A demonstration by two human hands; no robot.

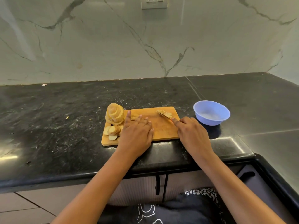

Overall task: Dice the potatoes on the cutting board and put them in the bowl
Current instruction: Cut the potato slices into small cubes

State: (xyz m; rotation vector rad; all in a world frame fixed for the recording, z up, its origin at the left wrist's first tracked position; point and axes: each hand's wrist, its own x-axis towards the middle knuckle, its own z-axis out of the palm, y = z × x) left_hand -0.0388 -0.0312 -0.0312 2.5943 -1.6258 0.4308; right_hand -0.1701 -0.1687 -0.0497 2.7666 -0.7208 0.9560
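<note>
Two heaps of potato slices sit at the left end of the wooden cutting board (161, 128). A tall stack of slices (115, 113) leans at the far left corner, and a lower pile of slices (112, 130) lies fanned out at the near left corner. The board rests on a dark stone desk (64, 118), close to its front edge.

Just right of the piles, the left grip (136, 135) lies palm down on the board, spread flat with its fingers straight and holding nothing. Its thumb points up beside the tall stack. A few small potato scraps (134, 117) lie on the board at its fingertips.

Further right, toward the far right corner of the board, a knife (163, 115) lies at a slant with its blade low over the wood. Several cut potato pieces (166, 113) rest on and against the blade. The right grip (192, 135) is wrapped round the knife's handle, most of which it hides, with the forefinger stretched out toward the blade.

Right of the board, apart from it, a light blue bowl (212, 113) stands upright on the desk. Behind everything rises a veined marble wall (97, 46) with a socket plate (154, 2) at the top.
</note>
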